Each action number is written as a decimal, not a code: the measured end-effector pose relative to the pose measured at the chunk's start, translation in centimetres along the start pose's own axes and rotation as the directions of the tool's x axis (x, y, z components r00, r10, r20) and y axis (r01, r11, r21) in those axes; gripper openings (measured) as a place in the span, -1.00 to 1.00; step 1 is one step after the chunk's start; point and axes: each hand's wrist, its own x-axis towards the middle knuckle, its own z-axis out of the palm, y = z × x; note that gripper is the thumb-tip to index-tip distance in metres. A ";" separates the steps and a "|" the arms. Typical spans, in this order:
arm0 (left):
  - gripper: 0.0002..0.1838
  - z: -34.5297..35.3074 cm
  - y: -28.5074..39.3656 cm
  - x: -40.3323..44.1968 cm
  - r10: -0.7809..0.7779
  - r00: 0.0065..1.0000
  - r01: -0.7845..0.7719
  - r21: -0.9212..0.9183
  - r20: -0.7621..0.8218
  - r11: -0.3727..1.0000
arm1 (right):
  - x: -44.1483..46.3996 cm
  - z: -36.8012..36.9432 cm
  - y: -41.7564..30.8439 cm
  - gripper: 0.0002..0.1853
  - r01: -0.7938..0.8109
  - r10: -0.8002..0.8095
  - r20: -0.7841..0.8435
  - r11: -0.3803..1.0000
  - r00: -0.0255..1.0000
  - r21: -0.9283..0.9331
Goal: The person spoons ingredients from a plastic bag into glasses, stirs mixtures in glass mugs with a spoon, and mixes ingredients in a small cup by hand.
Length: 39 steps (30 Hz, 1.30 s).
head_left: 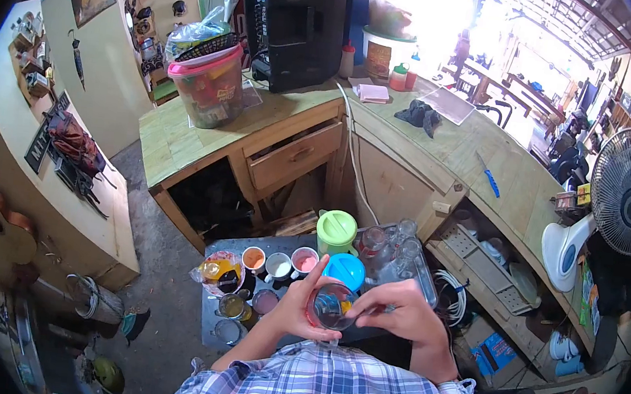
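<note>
Glass vessel (331, 306), central at chest height: I find its mouth turned towards the camera, probably to give me a view inside and the right fingers clear access. The left hand (293, 306) is partly closed around its side, thumb on one side and fingers on the other, a wrap that appears to steady the wall while leaving the mouth uncovered. The right hand (403, 317) is mostly closed, fingertips gathered at the mouth; I cannot tell whether they pinch anything.

Just beyond, on the low worktop (210, 322), I note a blue-lidded container (346, 269) and, behind it, a green-lidded pitcher (336, 232), both covered, presumably to protect their contents. Beside them, the orange-filled cup (253, 258), white-filled cup (278, 266) and pink-filled cup (304, 259) stand upright and open in a row, an arrangement that seems to suit easy reach. Clear glasses (405, 249) are grouped within a tray (429, 272), whose rim likely contains them.

Farther off, I see a blue-handled knife (491, 183) and a dark cloth (417, 116) on the wooden worktop (472, 147), well apart from both hands.
</note>
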 end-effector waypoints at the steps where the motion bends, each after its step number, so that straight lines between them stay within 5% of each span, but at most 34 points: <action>1: 0.41 -0.1 -0.2 -0.2 0.011 1.000 -0.011 -0.010 -0.010 1.000 | 0.2 0.5 0.0 -0.86 -0.073 0.080 0.103 0.994 0.991 -0.078; 4: 0.41 -0.6 -0.7 -1.2 0.012 1.000 -0.014 -0.047 -0.028 0.999 | -0.2 0.5 -0.3 -0.76 0.123 -0.123 -0.086 0.992 0.989 -0.002; 5: 0.40 -0.8 -0.7 -1.6 0.001 1.000 -0.004 -0.076 -0.028 0.997 | -0.2 0.9 -0.1 -0.88 0.190 -0.176 -0.158 0.979 0.972 0.079; 10: 0.42 -1.3 -1.7 -2.8 0.012 0.999 -0.015 -0.073 -0.043 0.997 | 0.5 3.8 0.7 -0.92 0.000 0.003 0.033 0.995 0.999 -0.100; 13: 0.44 -1.4 -1.2 -2.8 -0.018 1.000 0.015 -0.167 -0.016 0.986 | -0.3 3.9 0.5 -0.72 0.076 -0.066 -0.227 0.997 0.972 0.032; 18: 0.45 -2.0 -1.9 -3.2 -0.014 1.000 0.013 -0.077 -0.008 0.997 | 1.1 5.1 0.5 -0.79 -0.002 -0.011 -0.049 0.963 0.999 -0.269; 21: 0.45 -2.0 -2.4 -3.8 -0.047 0.999 0.043 -0.126 -0.027 0.991 | 0.7 4.8 0.1 -0.89 0.018 -0.053 -0.289 0.992 0.956 -0.124; 24: 0.45 -2.3 -2.1 -3.7 -0.037 0.999 0.033 -0.094 -0.036 0.995 | 0.9 4.6 0.5 -0.89 0.087 -0.157 -0.312 0.970 0.937 -0.225; 26: 0.45 -2.5 -1.6 -3.5 -0.025 1.000 0.025 -0.033 -0.012 0.999 | 1.4 5.6 1.0 -0.79 0.106 -0.171 -0.250 0.961 0.953 -0.257; 28: 0.46 -2.3 -1.9 -3.8 -0.030 0.999 0.028 -0.084 -0.019 0.996 | 1.4 6.0 1.4 -0.91 0.131 -0.175 -0.047 0.867 0.983 -0.481; 32: 0.49 -2.2 -1.9 -4.0 -0.098 0.994 0.086 -0.231 -0.040 0.969 | 0.3 4.6 -0.7 -0.87 0.175 -0.301 -0.204 0.863 0.931 -0.474; 36: 0.53 -2.4 -1.0 -3.5 -0.071 0.997 0.064 -0.256 -0.019 0.965 | 1.4 6.3 1.7 -0.88 0.224 -0.230 0.042 0.860 0.972 -0.459; 39: 0.57 -2.5 0.2 -2.9 -0.074 0.994 0.101 -0.441 0.077 0.892 | 0.9 5.0 0.2 -0.91 0.234 -0.272 -0.051 0.897 0.961 -0.376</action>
